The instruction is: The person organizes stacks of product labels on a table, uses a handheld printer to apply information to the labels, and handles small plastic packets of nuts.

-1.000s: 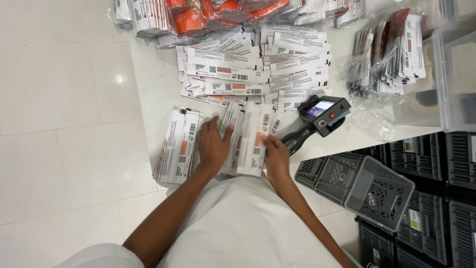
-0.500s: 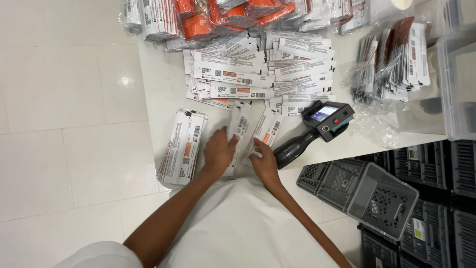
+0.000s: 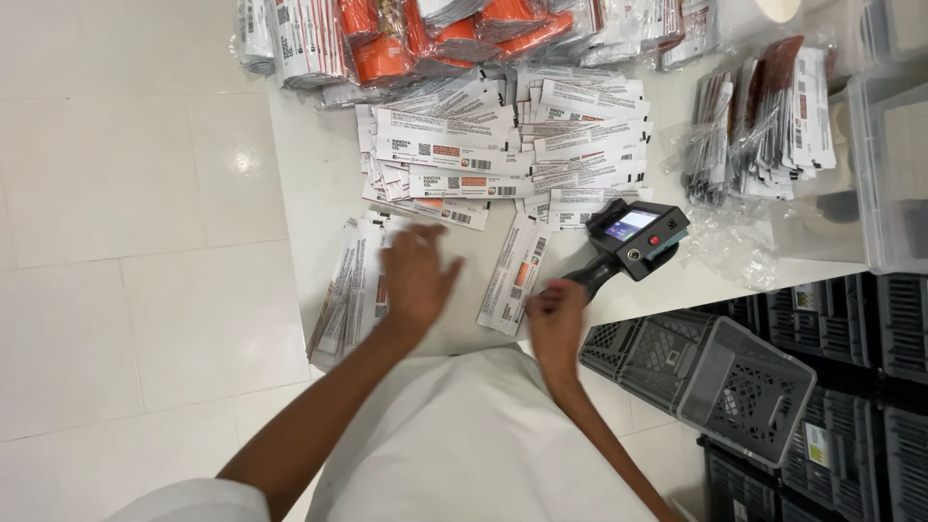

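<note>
Left hand [image 3: 416, 280] flat and open on the near packets [image 3: 353, 290]; right hand [image 3: 556, 314] fisted by the printer [image 3: 628, 242], holding nothing I can see. Big pile [image 3: 503, 135] beyond both hands looks untouched, so plenty left.

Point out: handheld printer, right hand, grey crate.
handheld printer [image 3: 638, 235], head view, on its screen housing.
right hand [image 3: 557, 314], head view, on the back of the fist at the printer's grip.
grey crate [image 3: 744, 391], head view, on its mesh side wall.

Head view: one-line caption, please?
Left hand spreads white packets on table; right hand reaches handheld printer.
</note>
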